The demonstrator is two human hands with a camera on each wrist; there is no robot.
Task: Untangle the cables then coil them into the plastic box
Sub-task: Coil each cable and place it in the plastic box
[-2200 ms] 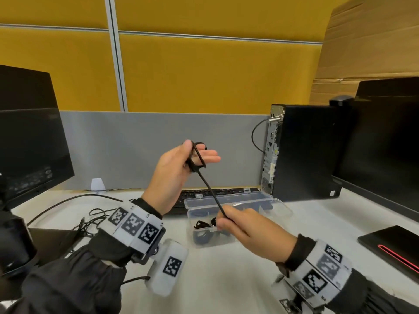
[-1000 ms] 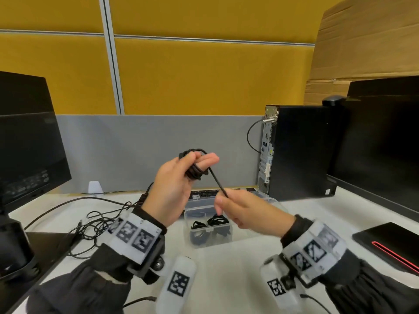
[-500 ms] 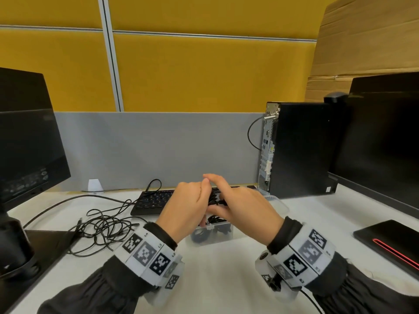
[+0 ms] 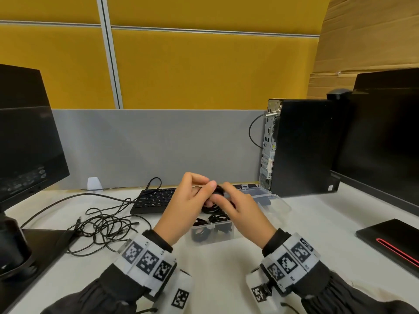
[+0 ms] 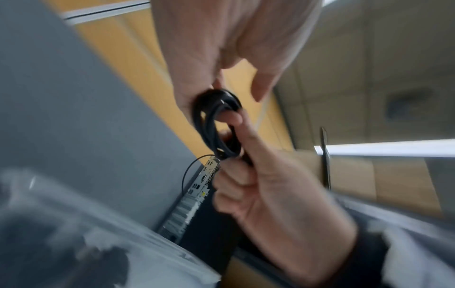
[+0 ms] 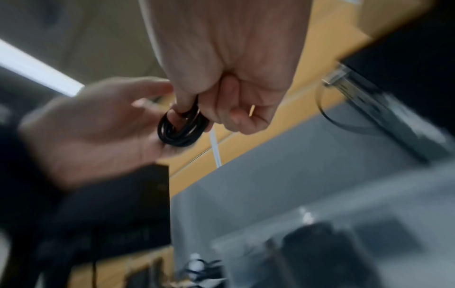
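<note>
Just above the clear plastic box (image 4: 281, 201), both hands meet around a small black cable coil (image 5: 218, 124): the left hand (image 4: 188, 207) pinches one edge of it between thumb and fingers, and the right hand (image 4: 243, 213) curls its fingers round the opposite edge. Seen from the left wrist, the coil is a slightly stretched ring whose long axis runs from one hand to the other, its opening facing sideways. More coiled cables (image 4: 221, 219) lie inside the box, and a loose cable tangle (image 4: 106, 225) sits left of it.

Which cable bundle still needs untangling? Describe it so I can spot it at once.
Start at the black keyboard in front of the grey partition. Left of it, on the white desk, lies the loose tangle of thin black cables. Unlike the neat coils in the clear plastic box, it sprawls in open loops.
</note>
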